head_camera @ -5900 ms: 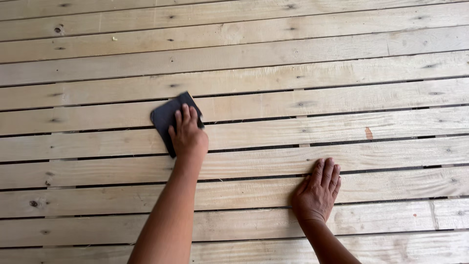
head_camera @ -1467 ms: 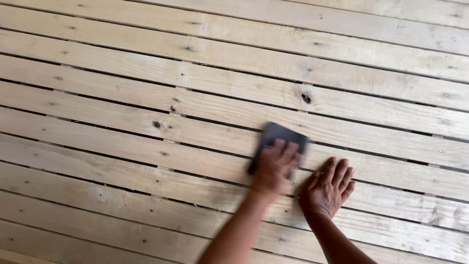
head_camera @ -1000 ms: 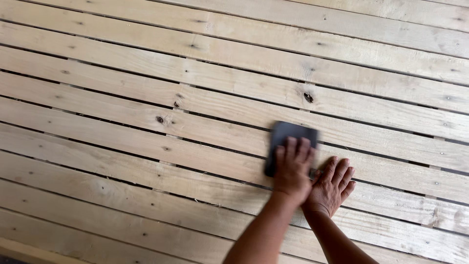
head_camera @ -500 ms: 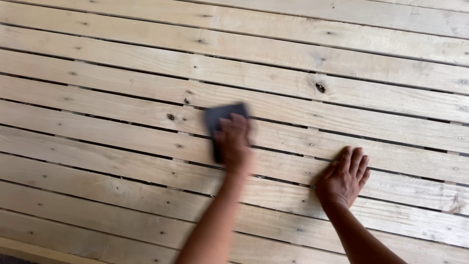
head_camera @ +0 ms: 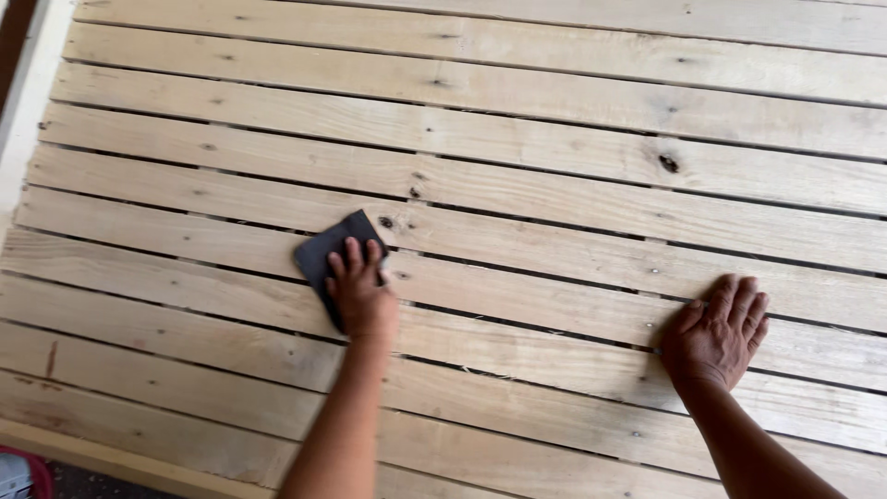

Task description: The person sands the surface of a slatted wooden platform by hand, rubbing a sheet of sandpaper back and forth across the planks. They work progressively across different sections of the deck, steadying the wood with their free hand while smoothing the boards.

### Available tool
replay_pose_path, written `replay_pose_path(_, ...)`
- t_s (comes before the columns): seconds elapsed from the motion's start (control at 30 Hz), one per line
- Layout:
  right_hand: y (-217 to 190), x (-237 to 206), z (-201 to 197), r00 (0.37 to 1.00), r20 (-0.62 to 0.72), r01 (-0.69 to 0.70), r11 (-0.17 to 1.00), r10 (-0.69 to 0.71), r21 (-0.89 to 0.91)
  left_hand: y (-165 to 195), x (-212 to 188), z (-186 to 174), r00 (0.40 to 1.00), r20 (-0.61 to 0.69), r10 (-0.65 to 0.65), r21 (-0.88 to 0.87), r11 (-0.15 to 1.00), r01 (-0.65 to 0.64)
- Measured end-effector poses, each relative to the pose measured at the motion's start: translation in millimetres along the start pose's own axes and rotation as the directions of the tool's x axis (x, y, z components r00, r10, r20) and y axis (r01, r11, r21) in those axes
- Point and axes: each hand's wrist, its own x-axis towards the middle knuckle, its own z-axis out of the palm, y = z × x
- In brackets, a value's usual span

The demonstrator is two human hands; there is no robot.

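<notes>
On the slatted wooden surface (head_camera: 573, 139) seen from the head camera, we find a dark sanding sheet (head_camera: 325, 251) lying flat under the left hand (head_camera: 362, 294). We note that the sheet is roughly rectangular and sits skewed to the boards: its long axis runs diagonally, from the lower part hidden beneath the palm up and away, with one corner pointing toward the far right near a small knot (head_camera: 385, 223). It spans the gap between two planks, left of the middle of the view.

We record the left hand pressed palm-down on the sheet, fingers spread only slightly and laid flat over its near half; it pins the sheet against the wood rather than pinching it. The right hand (head_camera: 716, 331) rests flat on bare planks well apart to the right, fingers extended and close together, holding nothing, only touching the wood. A larger dark knot (head_camera: 668, 164) shows in a plank farther up, between the two hands and beyond them.

Against the frame of half a second ago, we observe that the sheet and left hand now sit lower and farther left relative to the knots, and the gap between the two hands has widened. The right hand keeps the same flat bracing posture. A pale edge (head_camera: 28, 102) of the structure now shows along the left border, which was out of view before.
</notes>
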Motion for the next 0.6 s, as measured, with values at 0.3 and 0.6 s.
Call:
replay_pose_path(0.3,-131,-85,63,0.939,0.121,0.328,0.944,-0.321,-0.038,74,-71,40,0.882,0.112,0.457,-0.257,0.871,-0.418)
replay_pose_path(0.6,-146,-94,56,0.943,0.067,0.325,0.946,-0.325,0.006,-61,12,4,0.997,0.027,-0.076,0.085,0.994,0.073)
